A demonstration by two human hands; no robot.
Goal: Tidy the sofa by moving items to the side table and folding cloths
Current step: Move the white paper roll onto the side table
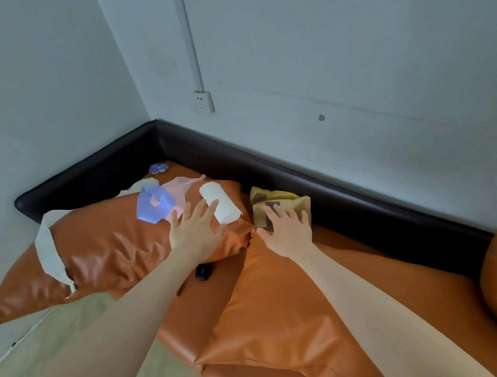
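While both hands spread flat, left [196,232] touching the roll [220,203], right [287,231] on the bag [281,207], the roll lies on a cushion [113,249], running far-left to near-right.

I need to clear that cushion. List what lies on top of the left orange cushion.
On the left orange cushion: a white roll, a blue cloth over a pink cloth, and a pale cloth at its near edge. The left hand hides what lies beneath it.

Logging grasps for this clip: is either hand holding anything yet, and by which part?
Nothing is held. The left hand is spread open by the white roll; the right hand lies flat on the brown paper bag, no grip closed.
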